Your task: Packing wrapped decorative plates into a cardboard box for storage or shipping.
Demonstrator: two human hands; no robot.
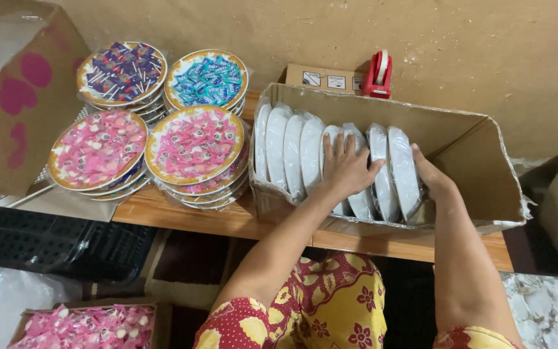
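An open cardboard box (473,161) lies on a low wooden table (227,223). Inside it, several white wrapped plates (285,145) stand on edge in a row. My left hand (347,169) rests flat with spread fingers on the plates in the middle of the row. Over on the right end, my right hand (429,173) presses against the side of the last plate (403,161), with fingers partly hidden behind it. Neither hand lifts anything.
Four stacks of wrapped plates filled with candies sit at left: purple (122,72), blue (206,79), pink (98,150) and pink (195,145). A red tape dispenser (378,76) stands behind the box. A large carton (14,97) stands far left; a box of pink candies (85,326) lies below.
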